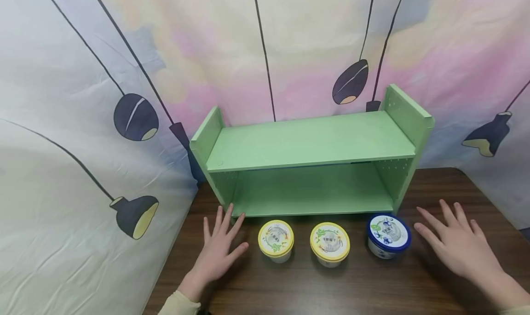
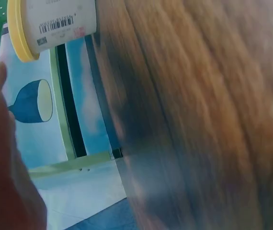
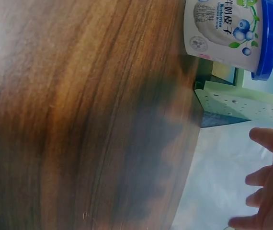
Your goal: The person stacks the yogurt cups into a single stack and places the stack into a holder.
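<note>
Three lidded tubs stand in a row on the brown wooden table. Two have yellow lids: a left yellow-lidded tub (image 1: 276, 239) and a middle yellow-lidded tub (image 1: 330, 243). At the right is a blue-lidded tub (image 1: 388, 234) with blueberries printed on it; its side shows in the right wrist view. My left hand (image 1: 218, 248) is spread just left of the first yellow-lidded tub, holding nothing. To the right of the blue-lidded tub, my right hand (image 1: 459, 241) has its fingers spread, apart from the tub and holding nothing.
Behind the tubs stands a green two-tier shelf (image 1: 310, 142) with raised side panels. A cloth backdrop (image 1: 306, 43) printed with lamps hangs behind and to the sides. The wooden table (image 1: 290, 292) runs toward me in front of the tubs.
</note>
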